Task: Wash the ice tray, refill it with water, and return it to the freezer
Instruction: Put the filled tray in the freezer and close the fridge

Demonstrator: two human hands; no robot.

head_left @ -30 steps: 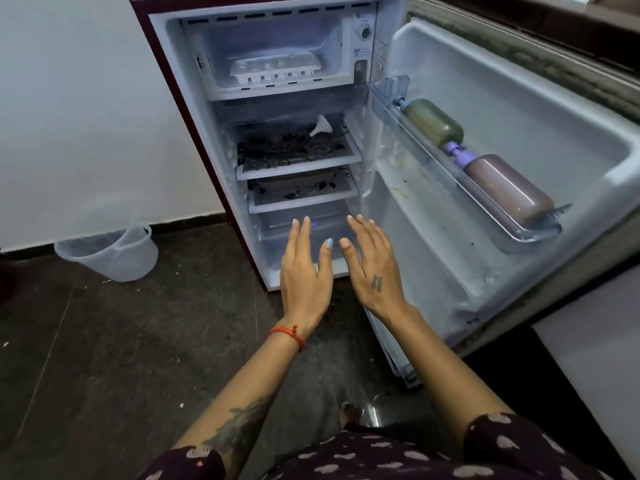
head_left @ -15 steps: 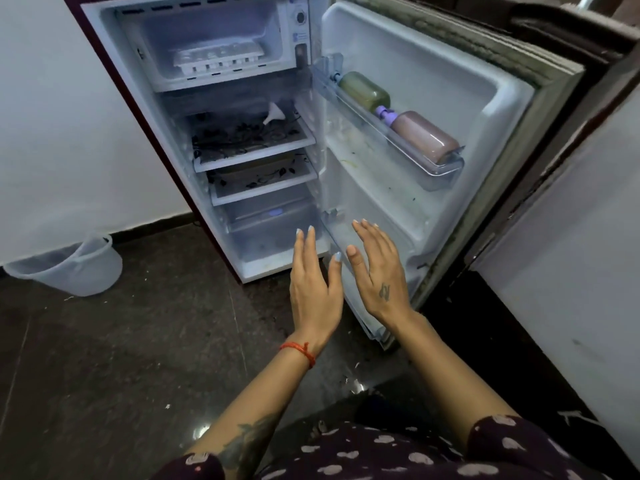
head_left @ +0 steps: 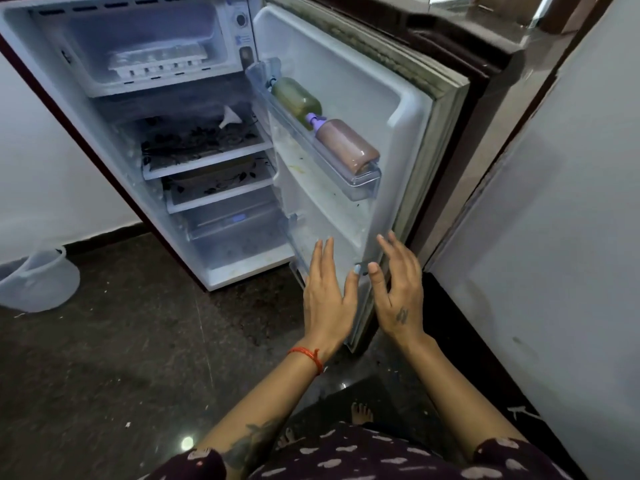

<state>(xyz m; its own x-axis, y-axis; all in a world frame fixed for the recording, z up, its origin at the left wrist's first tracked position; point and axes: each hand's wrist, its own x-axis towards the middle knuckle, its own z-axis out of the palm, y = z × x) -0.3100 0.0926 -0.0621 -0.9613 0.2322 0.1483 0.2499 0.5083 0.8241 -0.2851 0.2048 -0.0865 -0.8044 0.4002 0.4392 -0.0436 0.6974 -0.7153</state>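
Note:
A white ice tray [head_left: 157,62] lies inside the freezer compartment [head_left: 86,53] at the top of the small open fridge. The fridge door [head_left: 349,109] stands open to the right. My left hand [head_left: 327,296] and my right hand [head_left: 398,289] are held out side by side in front of the door's lower edge, fingers straight and spread. Both hold nothing. My right hand is near the door's outer edge; I cannot tell whether it touches it.
The door shelf [head_left: 360,187] carries a green bottle [head_left: 296,100] and a brown bottle [head_left: 346,147]. A white funnel [head_left: 231,121] lies on the upper fridge shelf. A clear plastic bucket [head_left: 33,280] stands on the dark floor at left. A white wall panel [head_left: 554,220] rises at right.
The view has swung right, so the fridge sits further left. Both hands have shifted from in front of the fridge interior to the lower edge of the open door.

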